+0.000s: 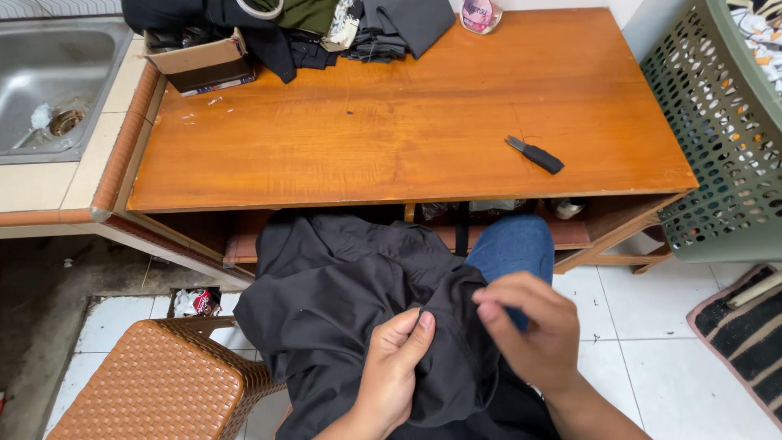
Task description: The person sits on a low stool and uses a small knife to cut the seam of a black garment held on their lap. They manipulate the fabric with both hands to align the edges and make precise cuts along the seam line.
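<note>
Low in the lap, both hands work on a black garment (342,301) that lies draped over the person's knees. The left hand (393,371) is closed on a fold of the cloth, thumb pressed on top, gripping it from the near side. The right hand (528,330) sits just beside it, fingers pinched together around something small at the cloth's edge; what it pinches is too small to tell. The garment spreads away from the hands toward the far left, its bulk lying on the left hand's side, while a blue-clad knee (515,244) shows beyond the right hand. Farther out stands the wooden surface (391,138), where a small black-handled tool (534,154) lies ahead of the right hand, well apart, its long axis slanting. Beyond the left hand, a woven stool (155,379) stands on the floor.
</note>
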